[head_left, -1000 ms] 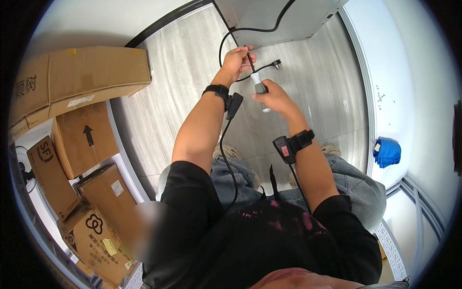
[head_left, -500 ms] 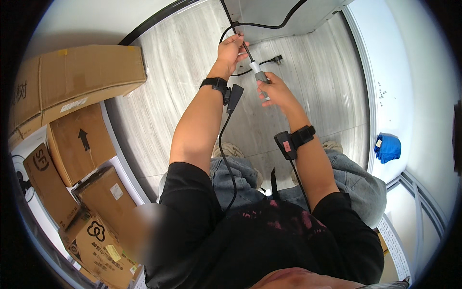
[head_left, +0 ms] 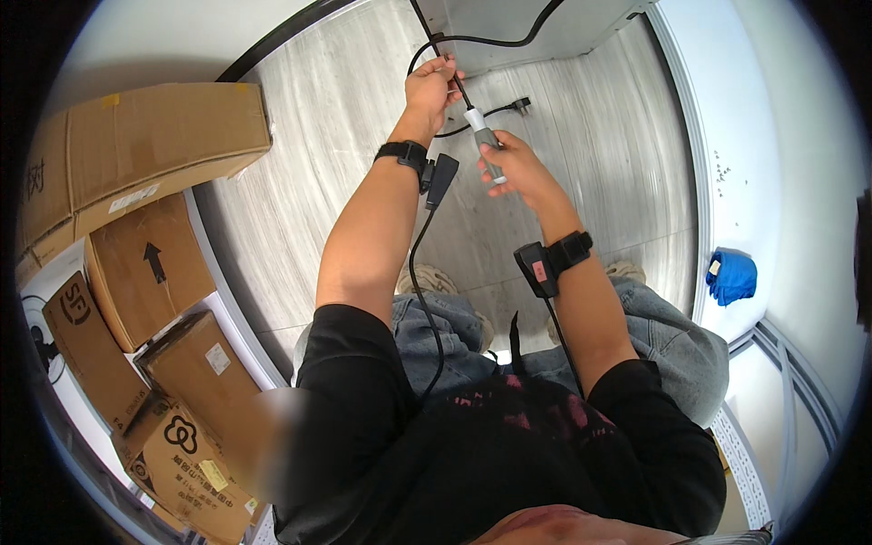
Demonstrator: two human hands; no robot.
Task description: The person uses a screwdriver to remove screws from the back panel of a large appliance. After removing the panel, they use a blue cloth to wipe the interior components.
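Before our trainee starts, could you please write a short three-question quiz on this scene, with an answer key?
1. Which hand grips the grey-and-white handle of the screwdriver?
2. True or false: one of the hands is holding the black plug.
3. Which of these is to the right of both hands in the picture? (a) the cardboard boxes (b) the blue bundle (c) the left wristband

Key:
1. The right hand.
2. False: the plug lies apart from both hands.
3. b
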